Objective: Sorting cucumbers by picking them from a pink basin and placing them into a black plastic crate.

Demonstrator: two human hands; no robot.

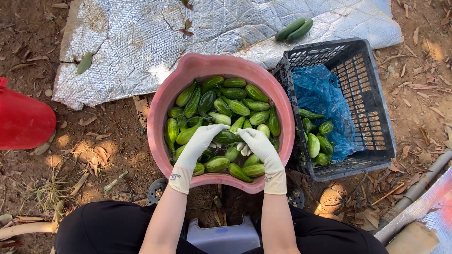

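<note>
Dark green cucumber (227, 137), short and plump with a glossy skin, lying roughly level across the top of the heap inside the pink basin (155, 127), just below the heap's middle. Its left end sits under the fingertips of the white-gloved left hand (200, 141); its right end meets the fingers of the gloved right hand (258, 145). Paler and darker cucumbers (235, 106) press against it on all sides.

**Soft shade, sharp view**

You get bright, even daylight with most of the scene in open shade. Sun patches glare on the silver sheet (141, 42) and dapple the dirt ground (84, 150) at left. Focus is crisp throughout; straight edges bow slightly near the corners.
</note>
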